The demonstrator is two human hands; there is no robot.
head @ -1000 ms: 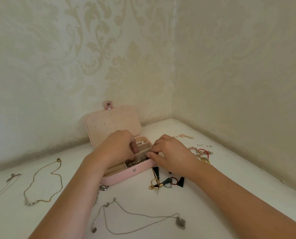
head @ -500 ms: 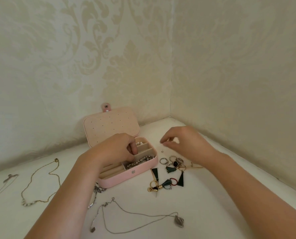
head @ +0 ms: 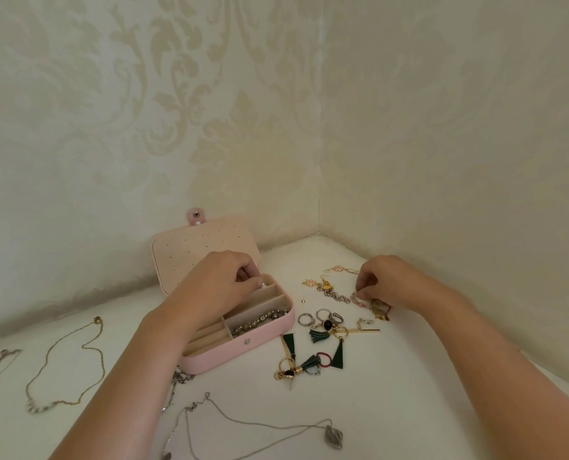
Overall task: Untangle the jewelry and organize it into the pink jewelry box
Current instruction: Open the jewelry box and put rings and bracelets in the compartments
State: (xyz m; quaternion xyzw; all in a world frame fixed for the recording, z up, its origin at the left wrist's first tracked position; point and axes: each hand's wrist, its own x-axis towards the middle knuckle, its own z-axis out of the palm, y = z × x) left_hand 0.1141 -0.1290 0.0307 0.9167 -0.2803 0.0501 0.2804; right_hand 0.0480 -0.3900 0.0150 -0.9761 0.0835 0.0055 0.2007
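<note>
The pink jewelry box (head: 263, 335) lies open on the white table with its lid leaning back. A beaded bracelet (head: 259, 320) fills its front compartment. My left hand (head: 223, 283) hovers over the back compartment, fingers curled around a small pearl piece (head: 263, 285). To the right, my right hand (head: 386, 280) pinches a pink beaded bracelet (head: 359, 299) that lies on the table beside a red and gold piece (head: 381, 310). Rings and tasselled earrings (head: 323, 330) are scattered between the box and my right hand.
A gold chain (head: 67, 363) and a silver necklace (head: 1, 356) lie at the left. A silver pendant necklace (head: 259, 429) lies near the front. Gold and pink earrings (head: 326, 283) sit near the corner. Two patterned walls close off the back and right.
My right hand has left the box and travelled right to the pink beaded bracelet near the wall, uncovering the rings and earrings. My left hand stays at the box's back compartment.
</note>
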